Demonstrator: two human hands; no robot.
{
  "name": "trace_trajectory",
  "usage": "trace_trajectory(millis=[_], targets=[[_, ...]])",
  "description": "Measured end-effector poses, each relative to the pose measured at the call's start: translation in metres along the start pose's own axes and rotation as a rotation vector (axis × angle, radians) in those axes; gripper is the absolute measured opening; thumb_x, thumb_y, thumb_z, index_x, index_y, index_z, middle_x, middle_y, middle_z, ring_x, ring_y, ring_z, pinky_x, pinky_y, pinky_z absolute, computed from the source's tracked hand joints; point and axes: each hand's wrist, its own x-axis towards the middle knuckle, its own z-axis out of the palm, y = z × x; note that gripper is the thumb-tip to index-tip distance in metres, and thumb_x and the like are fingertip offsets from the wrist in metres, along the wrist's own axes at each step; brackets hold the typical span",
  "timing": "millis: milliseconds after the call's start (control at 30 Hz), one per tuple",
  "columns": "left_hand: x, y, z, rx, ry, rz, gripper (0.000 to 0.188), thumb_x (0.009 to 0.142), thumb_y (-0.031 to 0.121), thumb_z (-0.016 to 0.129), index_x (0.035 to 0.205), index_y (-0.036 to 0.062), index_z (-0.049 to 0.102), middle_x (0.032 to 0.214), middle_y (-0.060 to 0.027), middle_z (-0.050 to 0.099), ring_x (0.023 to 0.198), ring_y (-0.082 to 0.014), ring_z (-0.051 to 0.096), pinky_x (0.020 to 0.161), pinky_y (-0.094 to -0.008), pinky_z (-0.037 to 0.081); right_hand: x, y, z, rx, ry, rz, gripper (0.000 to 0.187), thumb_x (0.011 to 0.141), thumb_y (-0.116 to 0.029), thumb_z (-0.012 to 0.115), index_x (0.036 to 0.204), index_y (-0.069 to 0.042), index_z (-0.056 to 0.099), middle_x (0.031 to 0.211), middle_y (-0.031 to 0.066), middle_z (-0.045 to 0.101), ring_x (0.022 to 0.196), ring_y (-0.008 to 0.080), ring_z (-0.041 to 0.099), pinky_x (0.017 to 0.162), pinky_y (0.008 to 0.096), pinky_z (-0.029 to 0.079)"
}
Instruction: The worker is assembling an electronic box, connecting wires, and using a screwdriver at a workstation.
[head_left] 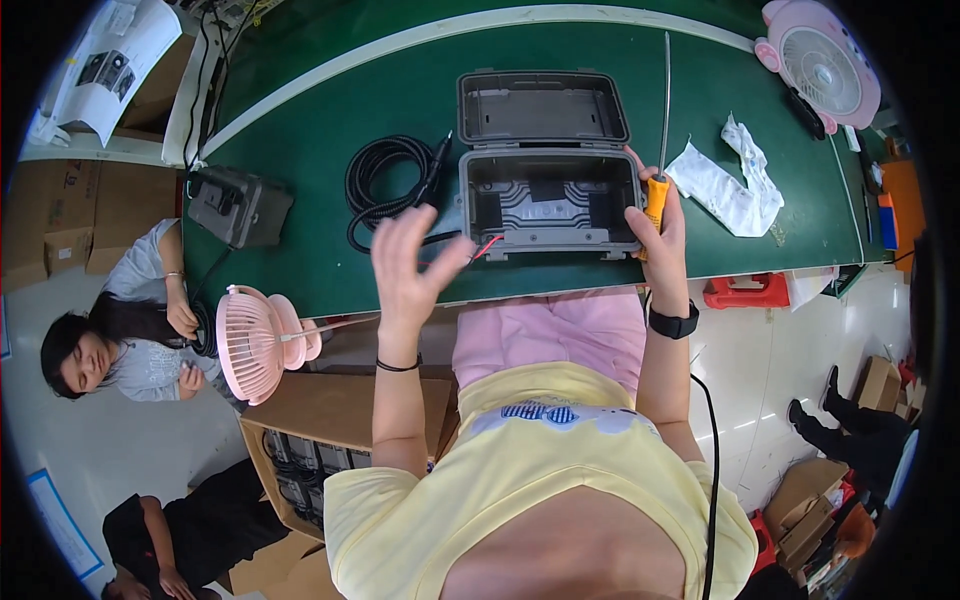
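Note:
A dark grey plastic box [540,240] lies on the green table with its hinged lid [545,110] swung back and its inside facing up. My right hand [662,235] grips the yellow handle of a long screwdriver [655,203], whose shaft points away from me, and also rests against the box's right side. Beside the lower left corner of the box, my left hand [408,265] is raised with its fingers apart. Close to its thumb, red wire ends [487,246] reach the box. They seem to belong to the coiled black cable [360,185] left of the box.
White cloth gloves [735,185] lie to the right, below a pink fan [820,70]. Another grey box [240,205] stands at the table's left end. A second pink fan [255,345] juts out at the near edge, over a carton [310,400] of cabled units. A co-worker [150,330] sits left.

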Motion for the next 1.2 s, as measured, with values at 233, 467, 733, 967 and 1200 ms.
trace_trajectory(millis=[233, 467, 733, 967, 1200], targets=[[0.024, 0.03, -0.012, -0.296, -0.108, 0.349, 0.02, 0.08, 0.029, 0.078, 0.097, 0.0177, 0.073, 0.106, -0.0035, 0.071, 0.066, -0.0163, 0.06, 0.06, -0.0275, 0.05, 0.0, 0.0, -0.001, -0.025, 0.039, 0.033, 0.047, 0.086, -0.02, 0.069, 0.128, -0.013, 0.05, 0.114, 0.0019, 0.055, 0.076, 0.0024, 0.05, 0.051, 0.0137, 0.042], [0.043, 0.045, -0.007, -1.293, 0.154, -0.606, 0.058, 0.101, 0.025, 0.061, 0.146, 0.0108, 0.027, 0.102, -0.0084, 0.054, 0.081, -0.0125, 0.055, 0.066, -0.0232, 0.045, 0.001, -0.011, 0.004, -0.05, 0.043, 0.057, 0.047, 0.086, -0.02, 0.07, 0.129, -0.014, 0.051, 0.106, 0.0002, 0.052, 0.075, 0.0024, 0.05, 0.051, 0.0138, 0.042], [0.088, 0.05, -0.011, -1.268, 0.089, -0.641, 0.048, 0.104, 0.047, 0.047, 0.13, 0.0092, 0.06, 0.117, -0.0104, 0.055, 0.096, -0.0195, 0.059, 0.086, -0.0319, 0.049, -0.002, -0.006, 0.002, -0.041, 0.039, 0.036, 0.045, 0.087, -0.019, 0.069, 0.128, -0.014, 0.051, 0.104, 0.0003, 0.053, 0.071, 0.0023, 0.051, 0.051, 0.0136, 0.043], [0.096, 0.066, 0.003, -0.229, -0.22, -0.357, 0.02, 0.08, 0.015, 0.078, 0.1, 0.0112, 0.076, 0.101, -0.0076, 0.061, 0.079, -0.0296, 0.061, 0.073, -0.0386, 0.051, -0.002, -0.005, 0.001, -0.014, 0.033, 0.063, 0.046, 0.087, -0.02, 0.07, 0.128, -0.014, 0.05, 0.105, 0.0011, 0.056, 0.073, 0.0027, 0.054, 0.051, 0.0135, 0.043], [0.097, 0.076, 0.002, -0.229, -0.441, -0.017, 0.057, 0.085, 0.04, 0.072, 0.135, 0.0174, 0.056, 0.112, -0.0122, 0.062, 0.086, -0.0274, 0.064, 0.078, -0.0422, 0.054, 0.004, 0.001, -0.002, -0.002, -0.017, -0.002, 0.043, 0.09, -0.017, 0.069, 0.128, -0.011, 0.049, 0.118, 0.0039, 0.059, 0.075, 0.0032, 0.056, 0.054, 0.0144, 0.044]])
